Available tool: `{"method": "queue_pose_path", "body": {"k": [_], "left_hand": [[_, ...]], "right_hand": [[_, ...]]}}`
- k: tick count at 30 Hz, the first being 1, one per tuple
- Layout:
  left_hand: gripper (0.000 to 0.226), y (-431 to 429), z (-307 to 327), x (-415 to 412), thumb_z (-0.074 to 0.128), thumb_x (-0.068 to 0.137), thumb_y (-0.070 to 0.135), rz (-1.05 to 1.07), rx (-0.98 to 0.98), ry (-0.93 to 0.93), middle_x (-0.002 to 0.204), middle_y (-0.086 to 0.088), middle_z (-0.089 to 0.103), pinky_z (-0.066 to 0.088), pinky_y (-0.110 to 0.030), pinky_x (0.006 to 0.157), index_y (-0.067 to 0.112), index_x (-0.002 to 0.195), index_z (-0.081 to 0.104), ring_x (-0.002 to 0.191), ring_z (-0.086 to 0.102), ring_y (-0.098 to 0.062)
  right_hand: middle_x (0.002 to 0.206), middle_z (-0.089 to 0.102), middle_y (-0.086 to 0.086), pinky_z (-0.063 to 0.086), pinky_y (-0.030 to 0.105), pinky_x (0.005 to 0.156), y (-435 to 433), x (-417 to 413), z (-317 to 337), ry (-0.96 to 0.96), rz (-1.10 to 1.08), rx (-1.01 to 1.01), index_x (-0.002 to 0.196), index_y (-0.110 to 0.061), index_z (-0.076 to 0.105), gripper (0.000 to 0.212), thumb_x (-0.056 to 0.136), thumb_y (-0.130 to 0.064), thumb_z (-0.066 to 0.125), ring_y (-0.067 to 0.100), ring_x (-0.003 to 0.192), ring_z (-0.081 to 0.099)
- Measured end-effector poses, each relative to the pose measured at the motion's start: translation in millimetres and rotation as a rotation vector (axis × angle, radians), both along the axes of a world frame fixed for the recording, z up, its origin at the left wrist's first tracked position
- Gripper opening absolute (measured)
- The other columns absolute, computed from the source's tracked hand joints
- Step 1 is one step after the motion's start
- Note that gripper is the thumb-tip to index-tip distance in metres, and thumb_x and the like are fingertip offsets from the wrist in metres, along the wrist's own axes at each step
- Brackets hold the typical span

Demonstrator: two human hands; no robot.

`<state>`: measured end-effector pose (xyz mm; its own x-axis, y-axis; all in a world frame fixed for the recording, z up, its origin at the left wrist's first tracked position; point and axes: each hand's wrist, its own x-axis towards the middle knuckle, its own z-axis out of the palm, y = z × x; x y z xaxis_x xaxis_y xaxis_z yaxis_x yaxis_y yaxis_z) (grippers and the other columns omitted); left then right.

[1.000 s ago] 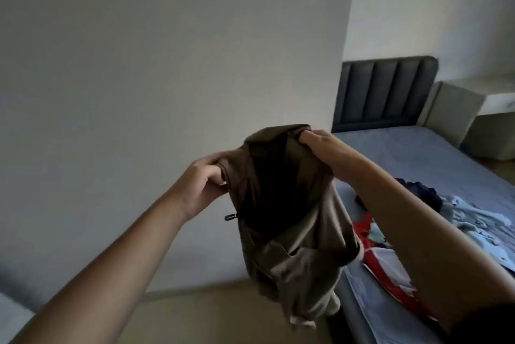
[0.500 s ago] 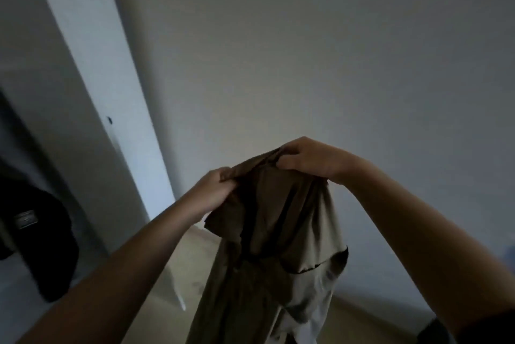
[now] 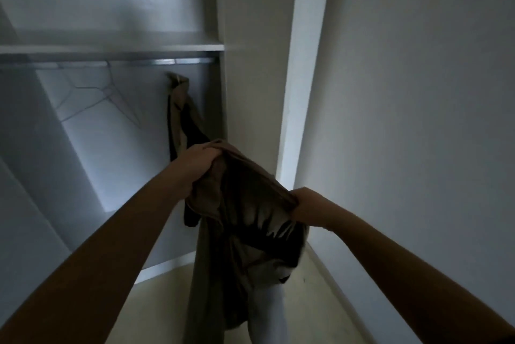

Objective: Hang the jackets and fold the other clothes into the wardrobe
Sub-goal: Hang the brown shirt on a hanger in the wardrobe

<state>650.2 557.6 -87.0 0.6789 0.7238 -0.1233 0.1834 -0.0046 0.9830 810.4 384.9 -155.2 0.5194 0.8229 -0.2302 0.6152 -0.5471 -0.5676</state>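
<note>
Fingers [image 3: 213, 154] of the left hand [image 3: 200, 161] and right hand [image 3: 305, 204] clutch the brown jacket [image 3: 245, 226], held up below the wardrobe rail [image 3: 156, 62]. The person has just turned from the bed to face that rail; with bare hangers [image 3: 103, 98] on it, hanging looks next.

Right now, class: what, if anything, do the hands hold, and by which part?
Both hold the brown jacket by its upper edge: the left hand grips one end, the right hand the other, and the rest hangs down.
</note>
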Motion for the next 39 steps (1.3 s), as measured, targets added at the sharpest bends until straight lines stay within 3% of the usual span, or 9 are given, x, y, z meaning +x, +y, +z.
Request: {"method": "queue_pose_path", "body": {"k": [4,7,14,20,24,27,31,36,39], "left_hand": [[0.017,78.9,-13.2,-27.0,0.051,0.098,0.02,0.19,-0.144,-0.033,0.089,-0.008,0.06,0.044,-0.025,0.06,0.008,0.106,0.06,0.071,0.054,-0.019],[0.021,144.0,-17.3,-45.0,0.054,0.096,0.023,0.25,-0.18,0.0,0.081,-0.009,0.062,0.044,-0.027,0.059,0.005,0.09,0.063,0.069,0.055,-0.021],[0.024,296.0,-4.7,-86.7,0.06,0.092,0.025,0.318,-0.293,-0.002,0.071,-0.012,0.067,0.049,-0.03,0.057,0.005,0.08,0.066,0.067,0.061,-0.026],[0.023,388.2,-8.4,-93.1,0.058,0.093,0.025,0.325,-0.294,0.031,0.084,-0.016,0.065,0.05,-0.036,0.073,0.003,0.089,0.066,0.077,0.06,-0.03],[0.023,438.3,-14.7,-90.2,0.06,0.092,0.027,0.393,-0.313,0.03,0.084,-0.016,0.066,0.051,-0.035,0.068,0.004,0.087,0.065,0.077,0.061,-0.029],[0.023,473.4,-17.9,-88.2,0.06,0.091,0.027,0.447,-0.319,0.027,0.083,-0.015,0.067,0.051,-0.034,0.066,0.005,0.087,0.066,0.076,0.062,-0.029],[0.022,515.3,-17.4,-79.2,0.062,0.091,0.026,0.512,-0.316,0.037,0.081,-0.013,0.067,0.05,-0.032,0.065,0.006,0.083,0.066,0.075,0.061,-0.027],[0.023,559.1,-17.3,-66.6,0.06,0.092,0.027,0.574,-0.312,0.088,0.08,-0.012,0.063,0.045,-0.03,0.058,0.005,0.085,0.063,0.071,0.058,-0.025],[0.022,579.6,-19.0,-64.0,0.058,0.093,0.025,0.608,-0.315,0.095,0.078,-0.013,0.062,0.046,-0.031,0.06,0.005,0.085,0.062,0.07,0.058,-0.025]], "right_hand": [[0.1,0.062,0.013,0.048,0.036,0.085,93.8,-0.3,-23.6,-0.046,-0.063,0.119,0.099,-0.002,0.058,0.017,0.087,-0.003,0.046,0.028,0.096,0.058],[0.106,0.064,0.017,0.047,0.04,0.092,171.8,-12.8,-28.1,0.065,-0.086,0.247,0.104,0.0,0.062,0.023,0.097,-0.013,0.044,0.031,0.101,0.059],[0.101,0.061,0.006,0.044,0.01,0.068,349.2,-32.7,-16.1,0.185,0.062,0.215,0.111,-0.008,0.066,0.035,0.1,-0.034,0.046,0.017,0.089,0.057],[0.116,0.064,0.017,0.045,0.032,0.088,467.9,-19.3,-27.9,-0.079,0.25,-0.009,0.114,0.001,0.062,0.027,0.095,-0.012,0.049,0.03,0.107,0.059],[0.104,0.063,0.015,0.048,0.025,0.067,535.2,-0.4,-30.9,-0.058,0.314,-0.115,0.105,-0.007,0.062,0.02,0.09,-0.002,0.049,0.03,0.097,0.061],[0.115,0.057,0.0,0.05,0.018,0.061,586.5,17.8,-26.3,0.183,0.38,-0.205,0.124,-0.026,0.053,0.047,0.082,-0.014,0.071,0.02,0.099,0.058],[0.137,0.049,0.006,0.05,0.034,0.089,665.6,48.6,-20.1,0.234,0.272,-0.057,0.135,-0.019,0.05,0.058,0.083,-0.031,0.072,0.027,0.121,0.052],[0.137,0.05,0.017,0.041,0.03,0.081,751.8,75.2,-14.6,0.124,0.088,0.113,0.136,-0.004,0.047,0.047,0.093,-0.022,0.056,0.021,0.101,0.05],[0.128,0.055,0.024,0.049,0.036,0.09,788.3,81.0,-11.3,0.157,0.012,0.155,0.129,0.004,0.052,0.039,0.094,-0.011,0.049,0.034,0.112,0.057]]}}
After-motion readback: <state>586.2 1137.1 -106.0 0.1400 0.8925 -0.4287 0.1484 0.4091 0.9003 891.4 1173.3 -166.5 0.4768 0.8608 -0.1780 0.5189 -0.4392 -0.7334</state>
